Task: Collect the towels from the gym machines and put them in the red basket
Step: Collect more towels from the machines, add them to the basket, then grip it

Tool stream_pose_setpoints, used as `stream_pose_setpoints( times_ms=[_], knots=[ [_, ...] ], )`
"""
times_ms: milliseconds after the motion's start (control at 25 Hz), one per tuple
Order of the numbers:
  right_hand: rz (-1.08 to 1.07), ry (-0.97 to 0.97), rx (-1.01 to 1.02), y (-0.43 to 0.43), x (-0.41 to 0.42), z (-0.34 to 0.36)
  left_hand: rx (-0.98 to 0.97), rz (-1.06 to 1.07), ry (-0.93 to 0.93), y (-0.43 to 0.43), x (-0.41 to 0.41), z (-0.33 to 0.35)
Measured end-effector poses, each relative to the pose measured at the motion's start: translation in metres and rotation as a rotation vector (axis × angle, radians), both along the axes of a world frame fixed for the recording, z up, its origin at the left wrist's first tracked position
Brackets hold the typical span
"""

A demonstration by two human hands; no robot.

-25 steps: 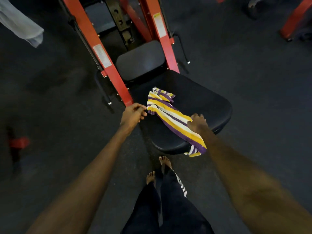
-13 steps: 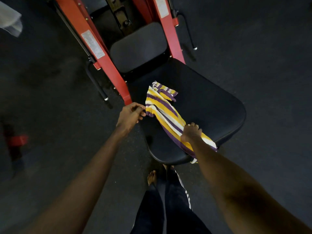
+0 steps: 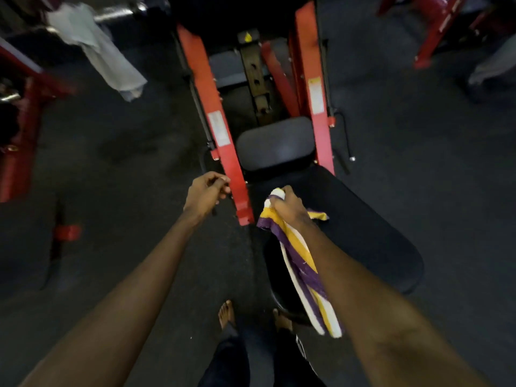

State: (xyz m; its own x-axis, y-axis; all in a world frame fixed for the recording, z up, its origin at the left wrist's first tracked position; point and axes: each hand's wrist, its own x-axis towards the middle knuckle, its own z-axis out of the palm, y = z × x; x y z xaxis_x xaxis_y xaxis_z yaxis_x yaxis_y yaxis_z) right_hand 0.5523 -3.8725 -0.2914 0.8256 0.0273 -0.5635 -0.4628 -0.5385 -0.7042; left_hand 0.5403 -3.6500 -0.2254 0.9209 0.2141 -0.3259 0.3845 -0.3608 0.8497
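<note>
A purple, yellow and white striped towel (image 3: 300, 263) hangs bunched from my right hand (image 3: 287, 208), which is shut on its upper end above the black seat (image 3: 363, 233) of a red gym machine (image 3: 217, 129). The towel's lower end dangles past the seat's near edge. My left hand (image 3: 206, 192) is to the left of the red frame with its fingers curled and nothing in it. A pale grey towel (image 3: 103, 54) is draped over a metal bar at the upper left. No red basket is in view.
Dark rubber floor surrounds the machine. Red machine frames stand at the left edge (image 3: 16, 135) and upper right (image 3: 435, 29). Something grey (image 3: 494, 65) lies at the right edge. My bare feet (image 3: 227, 314) stand just before the seat.
My right hand has gathered the striped towel and lifted it off the seat. My left hand let go of the towel's corner and drew left. The view has tilted up.
</note>
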Motion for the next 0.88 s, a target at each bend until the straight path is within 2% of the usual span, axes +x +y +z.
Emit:
stream_pose_setpoints(
  times_ms=[240,440,640,880],
  knots=[
    [0.023,-0.259,0.023,0.15,0.065,0.079,-0.025,0.216,-0.111,0.159,0.006,0.054],
    [-0.06,-0.35,0.038,0.274,0.11,0.133,-0.003,0.332,-0.15,0.306,0.021,0.082],
    [-0.157,-0.437,0.051,0.362,0.152,0.151,0.038,0.372,-0.168,0.404,0.06,0.1],
    [-0.086,-0.464,0.109,0.449,0.237,0.156,0.033,0.374,-0.18,0.481,0.158,0.09]
  ],
)
